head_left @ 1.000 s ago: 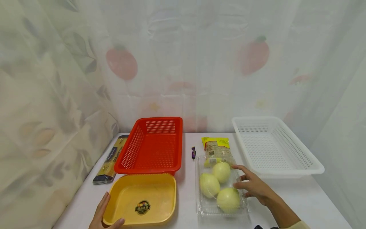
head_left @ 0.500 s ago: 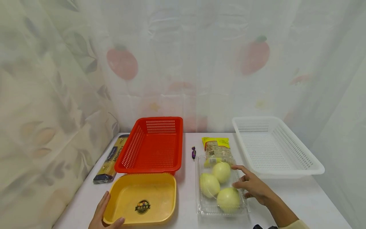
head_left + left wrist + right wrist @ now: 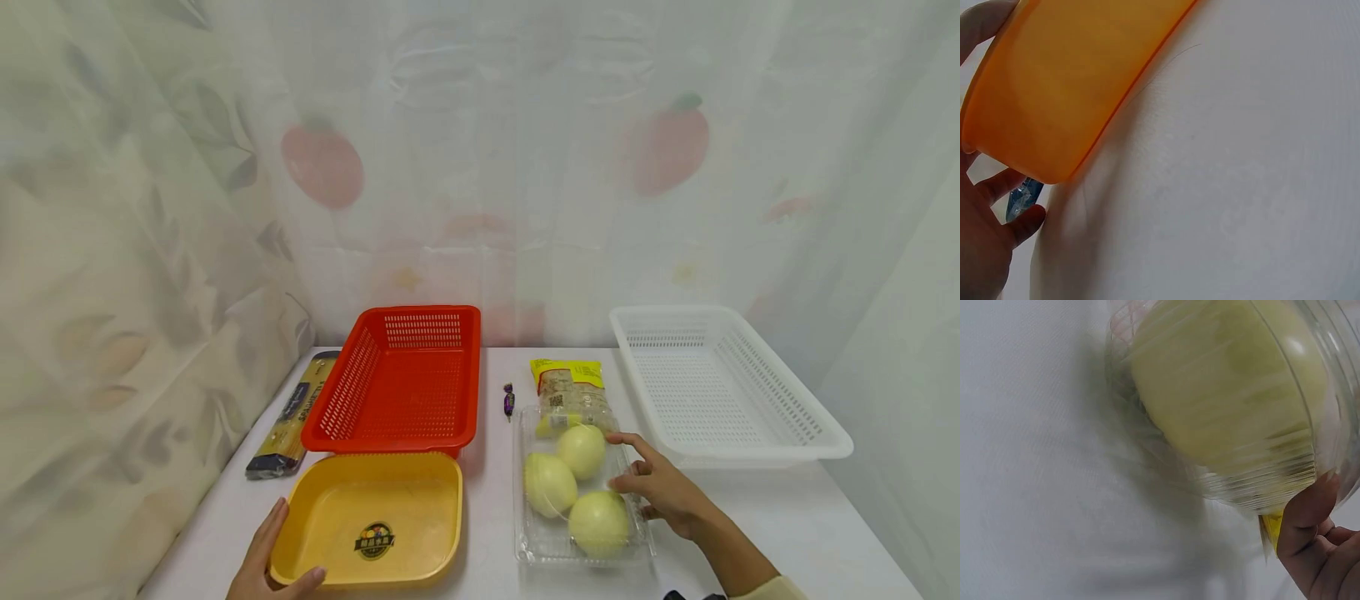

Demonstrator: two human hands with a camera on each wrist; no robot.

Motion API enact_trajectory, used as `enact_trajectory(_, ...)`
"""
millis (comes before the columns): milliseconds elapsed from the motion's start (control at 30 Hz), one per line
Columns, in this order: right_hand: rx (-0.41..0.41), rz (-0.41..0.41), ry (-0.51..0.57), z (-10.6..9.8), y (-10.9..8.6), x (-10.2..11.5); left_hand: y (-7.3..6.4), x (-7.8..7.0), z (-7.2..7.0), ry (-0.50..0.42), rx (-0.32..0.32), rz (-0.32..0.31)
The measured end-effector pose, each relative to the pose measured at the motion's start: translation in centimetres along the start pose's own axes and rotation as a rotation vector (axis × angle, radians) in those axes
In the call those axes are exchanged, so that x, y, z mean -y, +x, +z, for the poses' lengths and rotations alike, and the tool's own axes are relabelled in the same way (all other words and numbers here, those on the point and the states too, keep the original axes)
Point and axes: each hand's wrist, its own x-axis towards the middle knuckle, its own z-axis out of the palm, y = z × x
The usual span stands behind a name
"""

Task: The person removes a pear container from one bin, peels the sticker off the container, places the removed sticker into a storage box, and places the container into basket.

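At front left in the head view is a yellow plastic basin with a round label on its floor. My left hand rests at its left front corner, fingers straight along the side, thumb by the front edge. In the left wrist view the fingers lie against the basin wall. To the right sits a lidded clear plastic box with three pale yellow-green round fruits or vegetables inside. My right hand holds the box's right edge. Its thumb presses the ribbed side in the right wrist view.
A red basket stands behind the basin, with a spaghetti pack left of it. One purple-wrapped candy lies mid-table. Behind the box is a yellow-topped bag. At back right stands a white basket; curtains border the table.
Both hands stay nearly still on the basin and the box. The whole head view shifts very slightly; no object has visibly moved.
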Motion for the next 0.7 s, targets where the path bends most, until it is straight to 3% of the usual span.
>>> enact_trajectory(167, 0.011, -0.008, 0.011, 0.0, 0.0, -0.3, -0.3, -0.4, -0.2, 0.001, -0.014, 0.003)
enact_trajectory(367, 0.026, -0.02, 0.018, -0.1, -0.1, -0.4, -0.7, -1.1, -0.3, 0.033, -0.081, 0.023)
enact_trajectory(533, 0.033, -0.025, 0.025, -0.2, -0.2, -0.4, -0.8, -1.2, -0.5, 0.103, -0.137, 0.121)
enact_trajectory(700, 0.038, -0.028, 0.03, -0.2, -0.2, -0.2, -0.9, -1.6, -0.9, 0.084, -0.161, 0.215)
